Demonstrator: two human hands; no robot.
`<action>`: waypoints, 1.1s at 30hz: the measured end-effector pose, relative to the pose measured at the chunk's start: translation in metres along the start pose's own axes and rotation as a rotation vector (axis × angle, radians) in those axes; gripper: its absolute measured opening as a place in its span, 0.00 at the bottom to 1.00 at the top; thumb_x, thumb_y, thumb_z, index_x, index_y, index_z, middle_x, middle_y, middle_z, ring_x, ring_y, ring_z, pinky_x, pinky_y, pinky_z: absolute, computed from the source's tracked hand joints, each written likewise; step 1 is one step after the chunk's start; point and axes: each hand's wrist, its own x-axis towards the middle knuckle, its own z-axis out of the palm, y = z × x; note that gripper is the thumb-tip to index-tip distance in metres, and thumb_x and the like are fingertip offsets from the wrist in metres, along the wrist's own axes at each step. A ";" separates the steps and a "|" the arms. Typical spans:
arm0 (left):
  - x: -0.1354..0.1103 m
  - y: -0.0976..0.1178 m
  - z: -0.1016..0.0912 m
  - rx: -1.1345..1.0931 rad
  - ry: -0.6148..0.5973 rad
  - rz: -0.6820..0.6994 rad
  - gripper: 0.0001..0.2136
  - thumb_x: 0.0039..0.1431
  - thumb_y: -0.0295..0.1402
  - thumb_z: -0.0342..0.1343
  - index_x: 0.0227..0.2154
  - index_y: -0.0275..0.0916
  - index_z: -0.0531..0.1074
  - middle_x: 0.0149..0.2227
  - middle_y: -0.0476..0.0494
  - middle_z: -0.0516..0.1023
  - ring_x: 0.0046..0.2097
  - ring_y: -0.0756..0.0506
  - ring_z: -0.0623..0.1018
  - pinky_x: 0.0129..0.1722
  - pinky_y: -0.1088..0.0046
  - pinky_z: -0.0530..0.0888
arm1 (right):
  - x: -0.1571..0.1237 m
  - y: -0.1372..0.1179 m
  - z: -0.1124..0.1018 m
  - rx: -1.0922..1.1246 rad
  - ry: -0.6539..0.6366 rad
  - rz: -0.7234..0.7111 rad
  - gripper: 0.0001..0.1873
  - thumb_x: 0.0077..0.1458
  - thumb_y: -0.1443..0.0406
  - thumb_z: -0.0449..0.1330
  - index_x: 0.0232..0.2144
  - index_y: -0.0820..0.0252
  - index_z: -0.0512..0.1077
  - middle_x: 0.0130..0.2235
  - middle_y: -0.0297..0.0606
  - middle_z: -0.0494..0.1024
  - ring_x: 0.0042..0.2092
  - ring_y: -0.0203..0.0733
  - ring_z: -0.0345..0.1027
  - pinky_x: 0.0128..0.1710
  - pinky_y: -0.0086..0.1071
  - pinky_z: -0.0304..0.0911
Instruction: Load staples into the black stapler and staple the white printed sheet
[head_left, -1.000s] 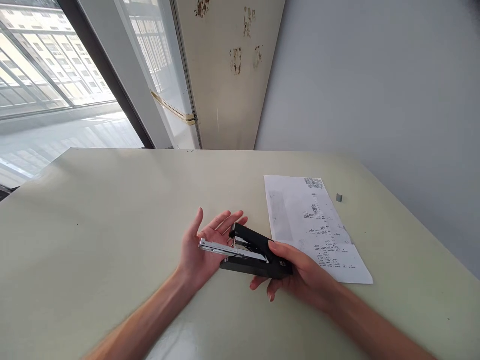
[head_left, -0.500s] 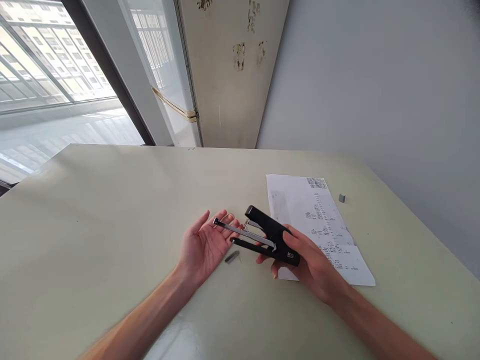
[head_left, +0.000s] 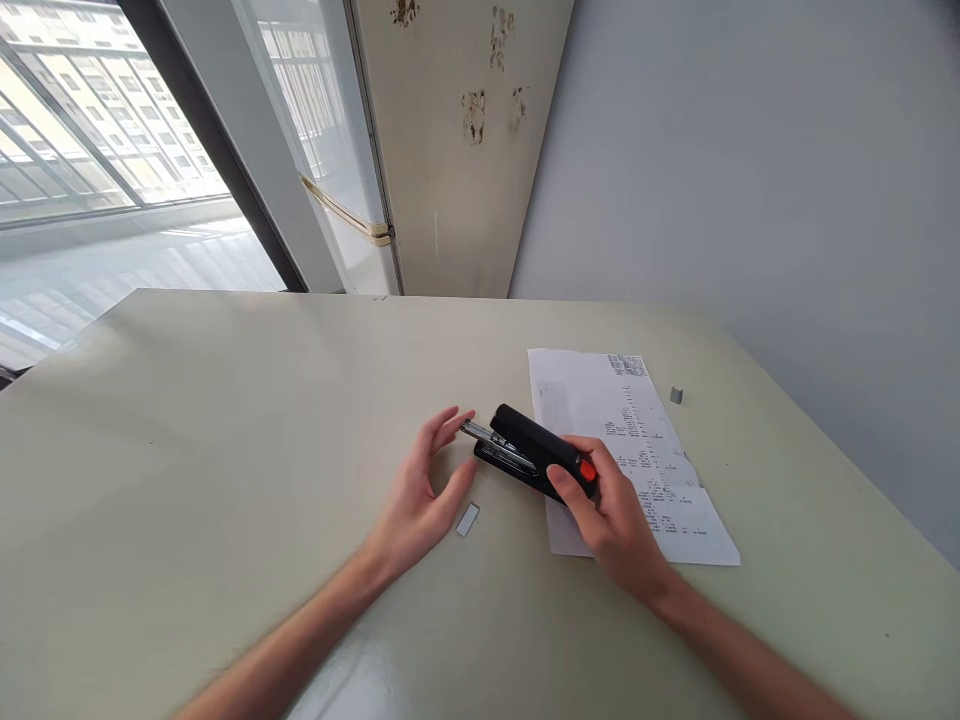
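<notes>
Across the lower part of the view spreads a pale counter (head_left: pixel 225 420), with a plain grey wall (head_left: pixel 750 150) on the right and, behind, a beige panel (head_left: pixel 450 210) which has brown patches; a bright window (head_left: pixel 90 130) is at the left. On the right half of the counter lies a white sheet of paper (head_left: pixel 622 420). It carries a dense block of print at the top and many short lines below, but the writing is too small to be read. The right hand (head_left: pixel 611 530) is closed around the rear of a black stapler (head_left: pixel 536 440), in front of the left edge of the sheet. The left hand (head_left: pixel 416 500) holds nothing; its thumb and fingers are apart and curved close to the front of the stapler, and I cannot tell whether they touch it. The metal rail of the stapler sticks out between the upper and lower black parts, and its rear end is red, with no brand I can read. Just beside the left thumb lies a small light strip (head_left: pixel 467 520). Past the right edge of the sheet is a small grey block (head_left: pixel 676 396).
</notes>
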 end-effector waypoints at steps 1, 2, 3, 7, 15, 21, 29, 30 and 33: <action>-0.001 0.000 0.001 0.010 -0.025 0.013 0.28 0.68 0.36 0.59 0.68 0.48 0.60 0.69 0.40 0.69 0.71 0.37 0.66 0.71 0.53 0.60 | 0.000 0.001 0.000 -0.008 0.002 -0.003 0.22 0.66 0.47 0.58 0.51 0.54 0.70 0.39 0.38 0.80 0.35 0.43 0.71 0.26 0.32 0.64; -0.003 0.000 0.001 0.003 -0.052 0.017 0.31 0.66 0.35 0.61 0.69 0.49 0.59 0.68 0.40 0.69 0.71 0.36 0.65 0.70 0.52 0.61 | 0.000 0.001 0.000 -0.012 0.003 -0.004 0.22 0.66 0.47 0.58 0.52 0.54 0.70 0.40 0.38 0.80 0.35 0.43 0.71 0.27 0.33 0.64; -0.004 0.001 0.002 -0.020 -0.076 0.011 0.33 0.64 0.34 0.62 0.70 0.49 0.58 0.68 0.39 0.70 0.71 0.34 0.65 0.68 0.52 0.63 | -0.001 0.001 0.000 -0.013 0.001 -0.004 0.22 0.66 0.47 0.58 0.52 0.54 0.70 0.40 0.39 0.79 0.36 0.44 0.71 0.27 0.33 0.64; -0.005 0.006 0.002 -0.142 -0.061 -0.031 0.33 0.60 0.31 0.66 0.67 0.48 0.66 0.62 0.37 0.77 0.66 0.32 0.71 0.60 0.58 0.71 | -0.002 0.002 -0.001 -0.005 -0.031 -0.009 0.21 0.67 0.48 0.58 0.53 0.53 0.69 0.41 0.39 0.79 0.38 0.46 0.71 0.29 0.34 0.65; 0.008 0.007 -0.013 -0.012 -0.085 -0.047 0.23 0.51 0.33 0.74 0.52 0.48 0.80 0.42 0.44 0.82 0.46 0.39 0.78 0.47 0.69 0.73 | -0.007 0.001 -0.002 -0.042 -0.238 -0.207 0.15 0.70 0.55 0.56 0.56 0.48 0.68 0.42 0.37 0.77 0.35 0.43 0.69 0.32 0.35 0.66; 0.011 0.007 -0.018 0.152 -0.138 0.069 0.19 0.52 0.38 0.73 0.49 0.49 0.81 0.44 0.44 0.83 0.45 0.38 0.79 0.52 0.67 0.71 | -0.005 0.004 0.001 -0.064 -0.273 -0.362 0.15 0.72 0.61 0.55 0.58 0.46 0.66 0.50 0.39 0.76 0.46 0.44 0.72 0.45 0.38 0.70; 0.013 -0.001 -0.020 0.245 -0.109 0.133 0.07 0.64 0.37 0.63 0.42 0.46 0.83 0.40 0.43 0.83 0.42 0.40 0.78 0.43 0.70 0.71 | 0.001 0.007 0.004 -0.115 -0.197 -0.439 0.16 0.72 0.61 0.54 0.60 0.46 0.66 0.53 0.41 0.76 0.52 0.47 0.73 0.51 0.42 0.72; 0.013 -0.001 -0.020 0.256 -0.089 0.125 0.06 0.64 0.38 0.63 0.41 0.46 0.83 0.39 0.43 0.82 0.41 0.41 0.78 0.41 0.71 0.71 | 0.002 0.008 0.005 -0.126 -0.191 -0.434 0.16 0.72 0.61 0.54 0.60 0.46 0.66 0.54 0.41 0.76 0.53 0.47 0.73 0.52 0.43 0.72; 0.014 0.000 -0.021 0.265 -0.022 0.091 0.05 0.61 0.39 0.65 0.36 0.45 0.82 0.34 0.45 0.80 0.34 0.44 0.74 0.35 0.73 0.69 | 0.004 0.009 0.005 -0.154 -0.178 -0.415 0.18 0.73 0.62 0.52 0.62 0.45 0.65 0.56 0.40 0.76 0.56 0.47 0.72 0.56 0.44 0.71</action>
